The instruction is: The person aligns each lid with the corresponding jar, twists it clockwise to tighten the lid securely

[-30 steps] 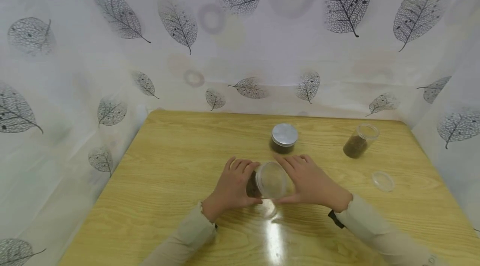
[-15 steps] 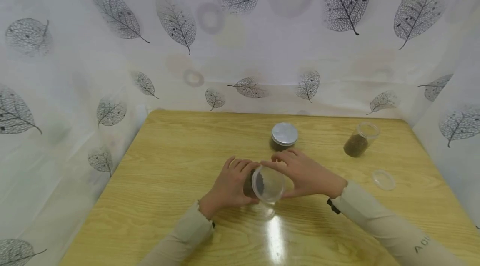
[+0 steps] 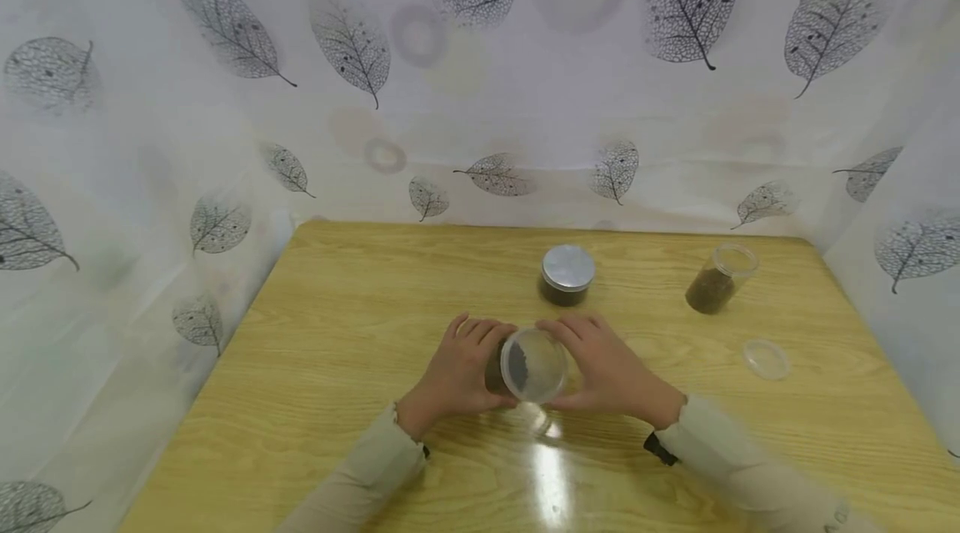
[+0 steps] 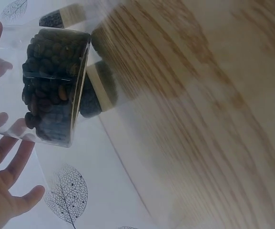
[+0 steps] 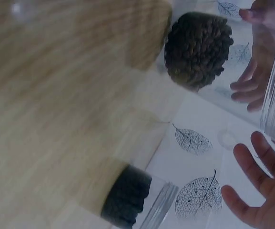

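Observation:
A clear jar [image 3: 535, 366] with dark beans [image 4: 51, 86] in its base is tilted, its round end facing up and right; whether a lid covers that end I cannot tell. My left hand [image 3: 461, 370] grips its lower part from the left. Fingers and thumb of my right hand [image 3: 611, 370] curl round the rim end from the right. In the right wrist view the jar [image 5: 199, 52] shows its beans and ribbed rim, with my right hand [image 5: 266, 186] below the rim.
Behind the hands stands a silver-lidded jar [image 3: 567, 274] with dark contents. At the right are an uncovered jar [image 3: 712, 287] of dark beans and a clear round lid [image 3: 767, 359] lying flat on the wooden table [image 3: 337, 291]. A leaf-print cloth hangs behind.
The held jar has shifted slightly left and its round end has turned. My right hand's fingers have moved round the rim, reaching across it half a second ago, then back to its right side.

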Available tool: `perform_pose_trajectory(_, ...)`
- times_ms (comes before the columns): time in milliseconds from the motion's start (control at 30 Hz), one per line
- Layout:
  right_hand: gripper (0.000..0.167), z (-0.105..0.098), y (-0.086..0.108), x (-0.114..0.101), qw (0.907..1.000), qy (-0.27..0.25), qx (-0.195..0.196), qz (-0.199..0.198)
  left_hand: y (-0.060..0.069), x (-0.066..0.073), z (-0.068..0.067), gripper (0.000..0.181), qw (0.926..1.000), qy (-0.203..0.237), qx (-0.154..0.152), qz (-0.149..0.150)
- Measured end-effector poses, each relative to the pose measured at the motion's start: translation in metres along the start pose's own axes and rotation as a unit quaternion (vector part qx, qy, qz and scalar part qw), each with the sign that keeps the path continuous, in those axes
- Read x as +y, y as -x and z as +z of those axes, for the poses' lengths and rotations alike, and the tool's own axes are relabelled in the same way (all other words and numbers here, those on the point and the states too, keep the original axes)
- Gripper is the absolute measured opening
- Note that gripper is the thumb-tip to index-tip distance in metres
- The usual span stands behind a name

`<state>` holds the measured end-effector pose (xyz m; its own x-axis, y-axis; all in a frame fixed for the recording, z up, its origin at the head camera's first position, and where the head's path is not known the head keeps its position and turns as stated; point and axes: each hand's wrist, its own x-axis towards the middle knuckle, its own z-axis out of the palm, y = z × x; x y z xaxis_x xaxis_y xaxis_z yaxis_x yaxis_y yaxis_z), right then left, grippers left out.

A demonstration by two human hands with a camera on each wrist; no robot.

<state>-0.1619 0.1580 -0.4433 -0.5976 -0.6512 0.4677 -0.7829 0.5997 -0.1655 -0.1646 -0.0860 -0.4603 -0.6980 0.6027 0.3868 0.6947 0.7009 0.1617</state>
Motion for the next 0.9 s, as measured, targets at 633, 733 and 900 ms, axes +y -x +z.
perform_pose_trajectory(633,0.101,-0.017,-0.025,0.020,0.9905,-0.052,-0.104,-0.073,-0.001,-0.006,-0.004,0.094,0.9997,-0.001,-0.020,0.013)
perform_pose_trajectory(733,0.098,-0.014,-0.025,0.021,0.9903,-0.056,-0.104,-0.073,-0.001,-0.005,-0.005,0.093,0.9997,-0.005,-0.020,0.015)
perform_pose_trajectory(900,0.093,-0.009,-0.018,0.018,0.9938,-0.062,-0.079,-0.048,-0.001,-0.003,-0.007,0.092,0.9998,-0.004,-0.018,0.013)
